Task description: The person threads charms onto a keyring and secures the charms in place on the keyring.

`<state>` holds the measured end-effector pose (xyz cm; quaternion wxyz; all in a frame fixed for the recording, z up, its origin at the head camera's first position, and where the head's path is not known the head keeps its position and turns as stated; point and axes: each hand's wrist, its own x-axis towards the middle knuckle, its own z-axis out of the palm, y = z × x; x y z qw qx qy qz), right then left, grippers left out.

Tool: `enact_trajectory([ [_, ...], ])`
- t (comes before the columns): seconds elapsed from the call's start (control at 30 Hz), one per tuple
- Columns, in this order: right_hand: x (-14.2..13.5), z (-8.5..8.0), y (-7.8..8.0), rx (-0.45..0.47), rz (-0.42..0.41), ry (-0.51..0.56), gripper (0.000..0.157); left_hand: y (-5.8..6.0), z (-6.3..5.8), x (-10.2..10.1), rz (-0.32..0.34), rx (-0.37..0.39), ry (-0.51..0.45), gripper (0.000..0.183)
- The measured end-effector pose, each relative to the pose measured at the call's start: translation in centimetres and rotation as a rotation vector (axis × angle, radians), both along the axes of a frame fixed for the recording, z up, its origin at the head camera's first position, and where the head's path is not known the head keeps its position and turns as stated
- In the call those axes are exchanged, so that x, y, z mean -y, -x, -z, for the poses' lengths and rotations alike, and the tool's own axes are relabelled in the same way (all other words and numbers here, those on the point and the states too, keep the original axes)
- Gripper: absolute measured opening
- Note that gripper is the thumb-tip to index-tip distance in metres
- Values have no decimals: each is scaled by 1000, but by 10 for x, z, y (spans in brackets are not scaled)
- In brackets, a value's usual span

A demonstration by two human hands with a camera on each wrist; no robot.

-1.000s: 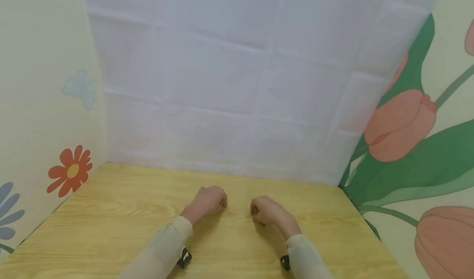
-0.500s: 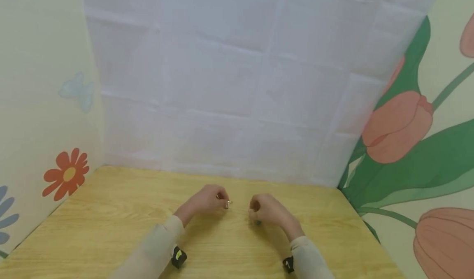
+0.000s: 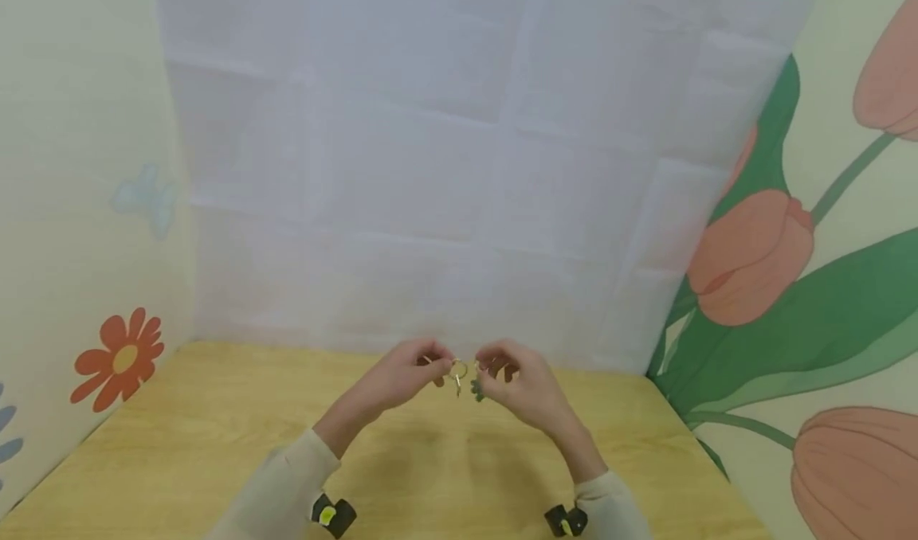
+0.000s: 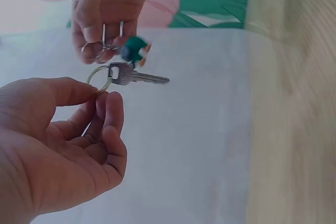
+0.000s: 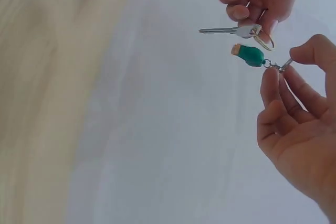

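Note:
My left hand point(image 3: 398, 377) pinches a brass-coloured key ring point(image 4: 93, 78) between thumb and fingertips. A silver key point(image 4: 137, 74) hangs from that ring. Facing it, my right hand point(image 3: 527, 385) pinches the metal ring of a keychain point(image 5: 285, 66). From its short chain dangles a small green figure point(image 5: 251, 55) with orange parts. Both hands are raised above the table, thumbs towards each other, with a small gap between them in the head view. The key and the green figure hang close together; whether they touch I cannot tell.
The wood-grain table point(image 3: 251, 420) lies below the hands. A creased white sheet point(image 3: 402, 166) hangs behind it. Side walls carry a red flower point(image 3: 123, 358) on the left and pink tulips point(image 3: 753, 257) on the right. A dark strap device point(image 3: 334, 516) sits at the left wrist.
Both hands have risen off the table and drawn closer together. The key ring with its key and the green keychain, mostly hidden before, now hang in plain view between them.

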<state>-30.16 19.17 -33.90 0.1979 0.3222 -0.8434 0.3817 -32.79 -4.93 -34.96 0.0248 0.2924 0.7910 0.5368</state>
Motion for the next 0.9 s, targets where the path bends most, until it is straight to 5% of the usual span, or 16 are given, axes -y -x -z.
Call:
enact_trajectory([
  [0.17, -1, -20, -21, -70, -112, 148, 30, -24, -22, -4, 15, -43, -91, 17],
  [0.37, 0, -39, -44, -19, -281, 295, 35, -52, -47, -10, 31, -75, -186, 17],
  [0.57, 3, -50, -61, -67, -308, 292, 42, -70, -59, -13, 12, -106, -214, 21],
  [0.9, 3, -58, -73, -186, -293, 305, 38, -81, -68, -13, 23, -108, -234, 25],
])
